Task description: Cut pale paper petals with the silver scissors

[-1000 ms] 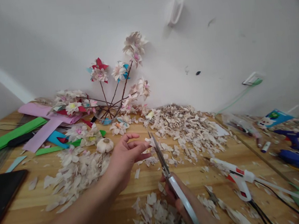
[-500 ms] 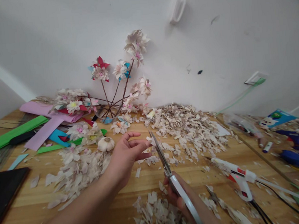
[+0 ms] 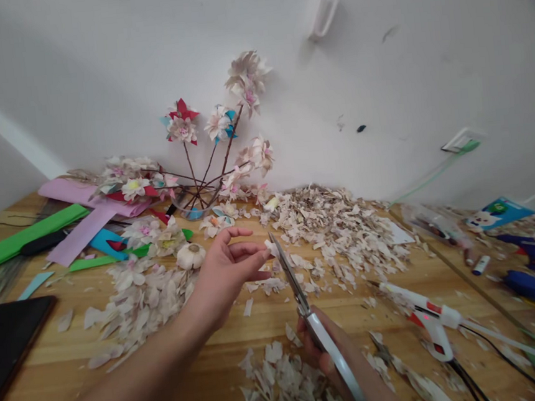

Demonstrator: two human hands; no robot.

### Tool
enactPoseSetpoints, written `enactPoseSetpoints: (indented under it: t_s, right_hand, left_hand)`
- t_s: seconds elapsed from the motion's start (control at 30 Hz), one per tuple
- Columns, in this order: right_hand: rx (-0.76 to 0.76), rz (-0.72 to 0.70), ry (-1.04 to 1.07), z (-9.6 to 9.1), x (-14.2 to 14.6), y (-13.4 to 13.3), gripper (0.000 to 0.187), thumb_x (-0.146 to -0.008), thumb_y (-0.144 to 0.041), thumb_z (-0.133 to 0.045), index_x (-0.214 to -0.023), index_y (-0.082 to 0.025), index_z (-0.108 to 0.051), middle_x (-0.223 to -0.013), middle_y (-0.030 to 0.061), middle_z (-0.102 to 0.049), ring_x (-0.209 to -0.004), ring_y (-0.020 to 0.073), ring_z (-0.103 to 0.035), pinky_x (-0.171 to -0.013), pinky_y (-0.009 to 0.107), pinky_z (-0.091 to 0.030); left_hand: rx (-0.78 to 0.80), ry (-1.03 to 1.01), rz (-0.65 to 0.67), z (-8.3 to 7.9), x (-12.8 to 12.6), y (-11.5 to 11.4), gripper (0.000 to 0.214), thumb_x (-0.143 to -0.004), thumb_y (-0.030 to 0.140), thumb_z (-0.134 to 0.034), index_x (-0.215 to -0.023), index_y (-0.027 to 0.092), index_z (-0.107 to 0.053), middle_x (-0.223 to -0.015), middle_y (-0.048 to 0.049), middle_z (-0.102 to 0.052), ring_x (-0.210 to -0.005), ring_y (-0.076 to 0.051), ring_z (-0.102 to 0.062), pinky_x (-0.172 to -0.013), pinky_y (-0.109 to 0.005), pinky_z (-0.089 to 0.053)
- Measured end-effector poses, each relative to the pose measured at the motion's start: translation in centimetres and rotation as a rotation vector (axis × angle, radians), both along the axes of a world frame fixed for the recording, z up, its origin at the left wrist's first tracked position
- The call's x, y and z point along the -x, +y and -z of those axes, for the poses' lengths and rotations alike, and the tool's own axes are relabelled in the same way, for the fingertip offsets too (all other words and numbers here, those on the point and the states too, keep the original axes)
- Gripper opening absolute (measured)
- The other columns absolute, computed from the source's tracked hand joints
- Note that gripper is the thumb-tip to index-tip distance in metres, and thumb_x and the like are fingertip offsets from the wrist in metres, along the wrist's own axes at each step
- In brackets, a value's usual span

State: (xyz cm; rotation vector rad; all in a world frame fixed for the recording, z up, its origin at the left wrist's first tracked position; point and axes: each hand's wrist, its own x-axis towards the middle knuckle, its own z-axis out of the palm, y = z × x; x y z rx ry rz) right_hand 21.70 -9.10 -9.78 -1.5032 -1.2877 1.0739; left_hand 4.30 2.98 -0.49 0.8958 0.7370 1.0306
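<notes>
The wooden tabletop (image 3: 54, 394) is littered with pale petal scraps (image 3: 340, 231), heaped thickest by the wall. A looser drift (image 3: 135, 299) lies just beside a pale round bulb (image 3: 191, 255). A white glue gun (image 3: 430, 322) lies at the right and a black tablet (image 3: 8, 342) at the left edge. A green paper strip (image 3: 22, 237) and a pink paper strip (image 3: 80, 232) lie behind the tablet.

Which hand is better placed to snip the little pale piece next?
Right. The right hand holds the scissors, blade tips beside the piece; the left hand is busy pinching it.
</notes>
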Motion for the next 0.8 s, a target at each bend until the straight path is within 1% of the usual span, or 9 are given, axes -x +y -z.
enactPoseSetpoints:
  t_s: [0.13,0.23,0.3,0.4,0.6,0.73,0.8]
  right_hand:
    - [0.008,-0.025,-0.012,-2.0,0.3,-0.4,0.067,-0.059,-0.085,-0.048,-0.082,-0.023,-0.056,-0.058,-0.0045,-0.044,-0.051,0.0124,-0.036,-0.047,0.025,-0.032]
    - [0.034,-0.048,-0.018,-2.8,0.6,-0.4,0.07,-0.059,-0.087,-0.046,-0.085,-0.023,-0.053,-0.06,-0.0052,-0.042,-0.053,0.0123,-0.032,-0.05,0.026,-0.029]
    - [0.055,-0.075,0.004,-2.9,0.6,-0.4,0.069,-0.059,-0.086,-0.047,-0.087,-0.023,-0.051,-0.06,-0.0061,-0.04,-0.053,0.0119,-0.03,-0.05,0.026,-0.027]
    - [0.071,-0.091,0.021,-2.8,0.5,-0.4,0.067,-0.06,-0.085,-0.049,-0.087,-0.023,-0.05,-0.061,-0.0063,-0.04,-0.054,0.0121,-0.03,-0.05,0.025,-0.025]
    - [0.096,-0.122,-0.077,-2.8,0.1,-0.5,0.066,-0.062,-0.086,-0.041,-0.085,-0.024,-0.048,-0.063,-0.0056,-0.04,-0.055,0.0134,-0.032,-0.051,0.025,-0.027]
    - [0.113,-0.121,-0.091,-2.9,0.1,-0.4,0.069,-0.06,-0.088,-0.041,-0.084,-0.024,-0.048,-0.063,-0.0057,-0.04,-0.055,0.0129,-0.032,-0.05,0.025,-0.026]
    - [0.112,-0.129,-0.084,-2.7,0.0,-0.3,0.067,-0.06,-0.086,-0.044,-0.082,-0.023,-0.049,-0.063,-0.0056,-0.039,-0.055,0.0126,-0.031,-0.049,0.025,-0.026]
  left_hand:
    - [-0.042,0.047,0.01,-0.4,0.2,0.2,0.04,-0.063,0.021,-0.077,-0.09,0.02,-0.047,-0.068,0.0017,-0.067,-0.072,-0.018,-0.068,-0.058,-0.029,-0.058]
    - [-0.058,0.085,0.013,-0.7,0.4,0.3,0.039,-0.063,0.02,-0.076,-0.089,0.02,-0.047,-0.068,0.0019,-0.067,-0.07,-0.017,-0.068,-0.057,-0.028,-0.057]
    - [-0.074,0.101,0.017,-0.8,0.5,0.4,0.038,-0.064,0.021,-0.075,-0.09,0.021,-0.047,-0.068,0.0024,-0.067,-0.07,-0.018,-0.068,-0.056,-0.028,-0.057]
    - [-0.092,0.127,0.021,-1.0,0.6,0.5,0.039,-0.063,0.02,-0.076,-0.09,0.021,-0.048,-0.068,0.0026,-0.066,-0.07,-0.018,-0.068,-0.057,-0.028,-0.057]
    - [-0.098,0.194,0.034,-1.3,1.1,0.6,0.041,-0.063,0.019,-0.075,-0.091,0.021,-0.046,-0.066,0.0029,-0.067,-0.068,-0.018,-0.068,-0.056,-0.028,-0.056]
    - [-0.097,0.235,0.043,-1.6,1.4,0.7,0.04,-0.063,0.018,-0.074,-0.092,0.021,-0.046,-0.066,0.0017,-0.068,-0.068,-0.019,-0.068,-0.055,-0.027,-0.055]
    - [-0.092,0.247,0.043,-1.8,1.4,0.7,0.04,-0.063,0.017,-0.074,-0.091,0.021,-0.046,-0.065,0.0008,-0.068,-0.068,-0.02,-0.069,-0.053,-0.027,-0.055]
